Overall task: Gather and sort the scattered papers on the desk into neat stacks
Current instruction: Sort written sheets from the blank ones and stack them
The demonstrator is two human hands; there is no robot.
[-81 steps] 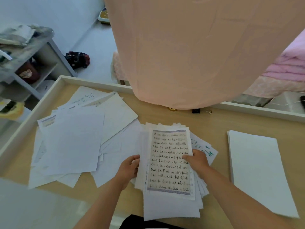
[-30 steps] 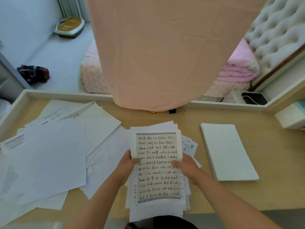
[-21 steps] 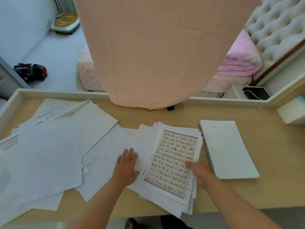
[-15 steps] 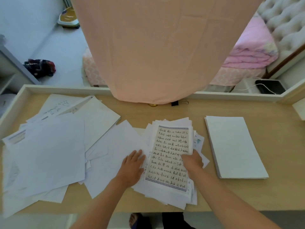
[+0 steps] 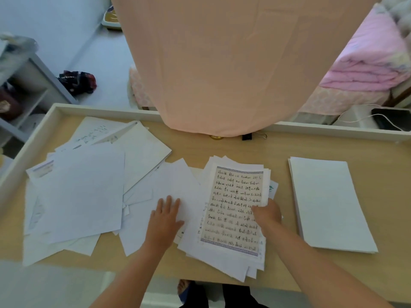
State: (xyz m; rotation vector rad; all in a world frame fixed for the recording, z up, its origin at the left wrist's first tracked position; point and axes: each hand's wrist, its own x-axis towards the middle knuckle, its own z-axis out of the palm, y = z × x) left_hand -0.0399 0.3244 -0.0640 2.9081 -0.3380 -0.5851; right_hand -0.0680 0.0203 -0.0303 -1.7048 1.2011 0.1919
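A rough stack of written sheets (image 5: 235, 210) lies in the middle of the wooden desk (image 5: 222, 147), topped by a handwritten page with a purple border. My right hand (image 5: 266, 213) grips that stack at its right edge, thumb on the top page. My left hand (image 5: 165, 218) lies flat with fingers spread on a blank white sheet (image 5: 178, 185) just left of the stack. A loose spread of white papers (image 5: 84, 187) covers the desk's left half. A neat stack of blank sheets (image 5: 329, 203) lies at the right.
A peach cloth (image 5: 222, 63) hangs down over the desk's far edge. A black binder clip (image 5: 251, 136) and a small gold object lie below it. The desk has a raised white rim (image 5: 35, 138). A grey shelf stands left; a pink bed lies beyond.
The written stack was set down from both hands onto the desk. My left hand let go and moved left, flat onto a blank sheet. My right hand stays on the stack's right edge.
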